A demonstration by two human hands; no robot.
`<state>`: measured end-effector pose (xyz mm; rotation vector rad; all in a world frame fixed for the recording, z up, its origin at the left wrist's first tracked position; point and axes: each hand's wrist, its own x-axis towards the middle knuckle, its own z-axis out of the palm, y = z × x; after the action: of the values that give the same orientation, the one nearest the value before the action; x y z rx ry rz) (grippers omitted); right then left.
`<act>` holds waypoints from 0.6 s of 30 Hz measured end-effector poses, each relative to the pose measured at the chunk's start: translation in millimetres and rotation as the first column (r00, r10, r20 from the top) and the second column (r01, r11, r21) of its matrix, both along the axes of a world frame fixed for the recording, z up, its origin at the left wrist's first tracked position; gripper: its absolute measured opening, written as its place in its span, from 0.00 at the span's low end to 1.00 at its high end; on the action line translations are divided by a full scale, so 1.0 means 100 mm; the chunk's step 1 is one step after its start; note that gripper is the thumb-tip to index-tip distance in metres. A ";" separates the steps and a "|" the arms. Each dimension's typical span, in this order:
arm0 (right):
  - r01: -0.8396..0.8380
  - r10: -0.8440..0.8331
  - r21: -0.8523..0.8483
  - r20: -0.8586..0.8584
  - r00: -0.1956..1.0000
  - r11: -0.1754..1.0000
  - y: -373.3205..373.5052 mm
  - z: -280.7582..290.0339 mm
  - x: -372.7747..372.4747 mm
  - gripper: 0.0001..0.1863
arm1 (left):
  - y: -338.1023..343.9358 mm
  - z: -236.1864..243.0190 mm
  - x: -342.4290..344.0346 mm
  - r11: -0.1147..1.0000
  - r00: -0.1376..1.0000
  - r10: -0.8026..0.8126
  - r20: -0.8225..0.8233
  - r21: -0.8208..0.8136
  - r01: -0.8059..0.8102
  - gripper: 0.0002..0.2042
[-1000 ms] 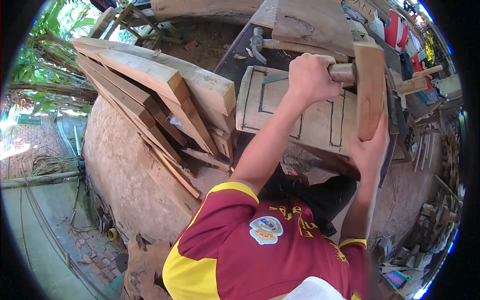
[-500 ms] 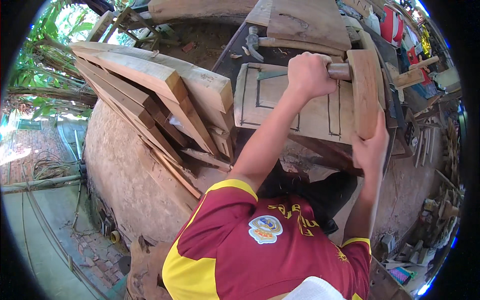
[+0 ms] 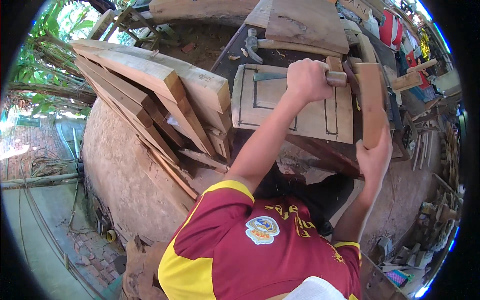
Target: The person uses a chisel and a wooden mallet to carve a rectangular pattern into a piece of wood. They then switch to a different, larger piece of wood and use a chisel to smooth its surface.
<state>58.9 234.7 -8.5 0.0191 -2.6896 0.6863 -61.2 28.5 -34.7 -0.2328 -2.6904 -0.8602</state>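
My left hand [image 3: 305, 80] is closed around a tool's round wooden handle [image 3: 336, 79] over a pale board [image 3: 242, 110] marked with black lines. A tapering grey-green strip [image 3: 267, 76] shows left of that fist; I cannot tell whether it belongs to the tool. My right hand [image 3: 375, 155] grips the lower end of an upright wooden bar [image 3: 371, 105], to the right of the handle's end and apart from it. A claw hammer [image 3: 252, 45] lies on the dark bench [image 3: 230, 57] beyond the board.
Stacked timbers [image 3: 150, 72] lean close on my left, with splintered strips below. A wooden slab [image 3: 307, 27] lies at the bench's back. Offcuts [image 3: 400, 250], red items [image 3: 391, 30] and other clutter crowd the right. A concrete surface [image 3: 112, 170] curves along the left.
The wooden bar and my right hand have moved right and down, so the bar now stands apart from the handle's end. My left fist has shifted slightly down in the picture.
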 end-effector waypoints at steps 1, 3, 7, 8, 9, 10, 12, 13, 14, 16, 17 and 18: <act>0.049 -0.050 -0.024 -0.049 0.998 0.999 0.08 -0.02 0.02 0.42 | 0.01 0.01 0.00 1.000 1.000 -0.005 0.028 -0.005 0.005 0.09; 0.065 -0.079 -0.159 -0.081 0.994 0.985 0.17 -0.02 0.05 0.41 | 0.01 0.00 -0.01 1.000 0.999 -0.004 0.035 0.001 0.004 0.10; 0.078 -0.163 -0.471 -0.141 0.977 0.879 0.13 -0.06 -0.12 0.40 | 0.01 -0.03 -0.02 1.000 1.000 0.004 0.021 0.024 -0.005 0.10; 0.106 -0.228 -0.484 -0.202 0.952 0.869 0.04 -0.17 -0.22 0.40 | 0.03 -0.02 -0.02 0.999 1.000 0.010 0.005 0.042 -0.010 0.09; 0.132 -0.292 -0.497 -0.260 0.920 0.857 -0.01 -0.30 -0.28 0.39 | 0.03 -0.02 -0.02 1.000 1.000 0.008 -0.006 0.027 -0.008 0.09; -0.004 -0.069 -0.307 -0.225 0.972 0.952 0.06 -0.47 -0.30 0.40 | 0.02 -0.01 -0.01 1.000 1.000 0.011 -0.015 0.012 -0.011 0.09; -0.194 0.196 -0.039 0.067 0.978 0.980 -0.12 -0.08 -0.19 0.43 | -0.04 -0.05 -0.01 0.999 0.999 0.022 -0.034 -0.022 -0.023 0.10; -0.189 0.211 -0.128 0.189 0.959 0.974 -0.12 -0.04 -0.20 0.43 | -0.11 -0.09 0.00 0.999 0.999 0.021 -0.045 -0.042 -0.022 0.10; -0.145 0.162 -0.129 0.129 0.978 0.981 -0.07 -0.09 -0.20 0.43 | -0.16 -0.11 0.00 0.998 0.998 0.019 -0.056 -0.062 -0.023 0.10; -0.051 0.054 -0.134 0.020 0.998 0.990 0.04 -0.22 -0.14 0.42 | -0.14 -0.06 -0.01 0.999 0.999 0.033 -0.030 -0.006 -0.033 0.11; 0.005 0.001 -0.244 0.025 1.000 0.970 0.03 -0.24 -0.10 0.41 | -0.12 -0.02 0.02 0.999 0.999 0.036 -0.011 0.026 -0.036 0.12; 0.060 -0.051 -0.350 0.035 0.998 0.935 -0.01 -0.26 -0.05 0.41 | -0.13 0.00 0.06 0.999 1.000 -0.010 0.002 0.032 0.010 0.12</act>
<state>54.3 233.6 -34.3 -0.1580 -2.5390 1.1448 -55.1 15.1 -34.9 -0.2381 -2.6776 -0.9060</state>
